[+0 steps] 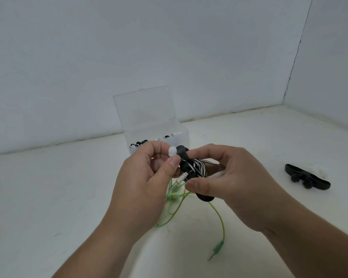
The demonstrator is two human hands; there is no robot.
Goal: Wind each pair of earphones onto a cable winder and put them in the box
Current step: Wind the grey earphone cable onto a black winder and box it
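Right hand (229, 181) grips black winder (183, 166), white cable wound round middle; long axis runs far-left to near-right, held above table (48, 197), before open clear box (182, 135). Left hand (143, 181) pinches white earbud (172, 151) at winder's far end.

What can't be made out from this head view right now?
Head view only:
- Black cable winder: mostly covered by fingers of the left hand and right hand. Whether the white cable is clipped in is hidden.
- Only one white earbud shows; its twin is hidden.
- Box contents: blocked by the hands and blurred by the cloudy wall, so no count is possible.
- Green earphones: buds partly behind the left hand.
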